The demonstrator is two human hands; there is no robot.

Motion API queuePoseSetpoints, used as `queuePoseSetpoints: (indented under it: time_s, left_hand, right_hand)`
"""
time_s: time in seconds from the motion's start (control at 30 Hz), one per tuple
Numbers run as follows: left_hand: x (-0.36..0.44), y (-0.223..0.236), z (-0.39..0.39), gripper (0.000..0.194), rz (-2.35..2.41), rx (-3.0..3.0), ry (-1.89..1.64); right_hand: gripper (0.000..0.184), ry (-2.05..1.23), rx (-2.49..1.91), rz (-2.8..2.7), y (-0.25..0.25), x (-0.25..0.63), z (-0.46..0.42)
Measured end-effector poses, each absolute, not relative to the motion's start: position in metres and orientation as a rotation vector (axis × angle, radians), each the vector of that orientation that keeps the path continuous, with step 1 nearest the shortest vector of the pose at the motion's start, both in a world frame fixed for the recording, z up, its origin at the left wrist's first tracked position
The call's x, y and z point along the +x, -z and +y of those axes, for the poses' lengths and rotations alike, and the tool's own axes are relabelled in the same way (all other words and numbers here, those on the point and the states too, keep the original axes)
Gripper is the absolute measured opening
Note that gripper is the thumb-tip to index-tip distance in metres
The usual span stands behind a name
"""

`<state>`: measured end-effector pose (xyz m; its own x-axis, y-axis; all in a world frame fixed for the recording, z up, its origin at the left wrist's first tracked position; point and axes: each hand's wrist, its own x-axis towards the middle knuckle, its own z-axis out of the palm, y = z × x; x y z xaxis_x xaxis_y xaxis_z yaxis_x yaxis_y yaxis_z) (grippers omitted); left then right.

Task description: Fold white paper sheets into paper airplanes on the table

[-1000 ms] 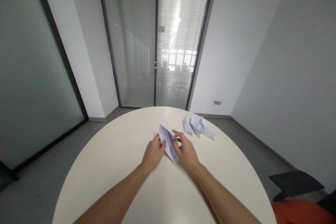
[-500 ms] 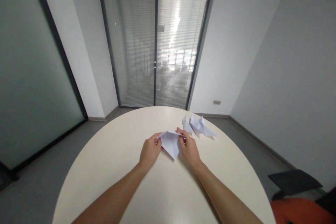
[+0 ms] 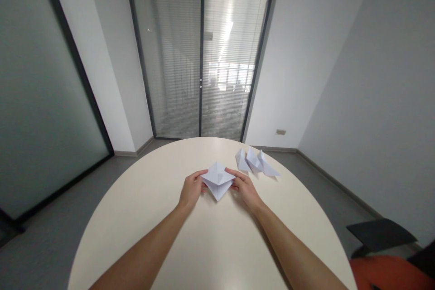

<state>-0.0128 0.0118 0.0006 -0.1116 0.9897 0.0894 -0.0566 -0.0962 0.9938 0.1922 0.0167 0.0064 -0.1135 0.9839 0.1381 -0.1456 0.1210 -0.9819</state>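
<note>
Between my hands is a folded sheet of white paper [image 3: 218, 182], creased into a diamond shape with a fold running across its middle. My left hand [image 3: 191, 189] pinches its left corner, thumb and fingers pressed together. At the opposite corner my right hand [image 3: 245, 189] grips the paper, its index finger reaching along the upper right edge. Some fingertips of both hands are hidden beneath the sheet. The paper is held just over the table; whether its lower tip touches the surface I cannot tell.
Several folded white paper pieces [image 3: 254, 161] stand in a row at the back right of the round cream table [image 3: 146, 217]. To the lower right is a chair with an orange seat [image 3: 387, 275] and a black armrest [image 3: 380, 232]. Glass doors [image 3: 202, 63] are beyond the table.
The paper has turned from a narrow slanted fold to a wide diamond facing me. My hands have moved apart to its two side corners. The row of folded pieces has stayed put.
</note>
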Motion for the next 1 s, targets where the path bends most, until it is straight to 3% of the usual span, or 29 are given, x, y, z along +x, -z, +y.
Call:
queuePoseSetpoints:
  time_s: [0.17, 0.37, 0.5, 0.77, 1.0]
  left_hand:
    - [-0.013, -0.006, 0.008, 0.037, 1.214, 1.173, -1.442]
    - [-0.007, -0.013, 0.005, 0.037, 1.192, 1.192, -1.498]
    - [-0.007, -0.014, 0.004, 0.048, 1.103, 1.182, -1.52]
    - [-0.007, -0.015, 0.001, 0.055, 1.028, 1.207, -1.515]
    - [-0.006, -0.013, 0.002, 0.06, 0.913, 1.118, -1.508]
  right_hand:
    - [0.048, -1.399, -0.929, -1.155, -0.01, 0.191, 0.014]
    - [0.074, -1.403, -0.899, -1.225, -0.009, 0.188, 0.009]
    - [0.085, -1.325, -0.875, -1.348, -0.009, 0.185, 0.009]
    - [0.085, -1.294, -0.86, -1.28, -0.016, 0.181, 0.003]
    - [0.063, -1.506, -0.851, -1.253, -0.019, 0.177, -0.003]
